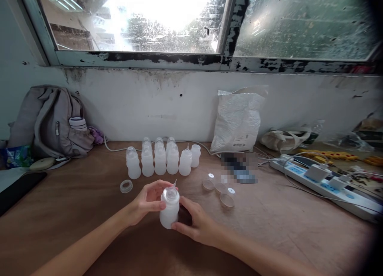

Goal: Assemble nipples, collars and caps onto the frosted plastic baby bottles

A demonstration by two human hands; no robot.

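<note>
A frosted white bottle [169, 214] stands upright near the front middle of the table, with a clear piece and a thin pointed tip at its top. My left hand [149, 200] grips its upper left side, thumb across the front. Around its lower right side curves my right hand [197, 222], thumb at the base. Behind them several similar bottles [160, 160] are grouped, most with clear caps. A translucent ring [126, 186] lies to the left. To the right are clear round caps [227, 200] and small white discs [231, 191].
A grey backpack [50, 124] sits at the back left. Against the wall leans a white plastic package [237, 120], with a blurred dark object [239, 168] before it. A power strip [326, 184] with chargers and cables runs along the right. A black mat [20, 192] lies at left.
</note>
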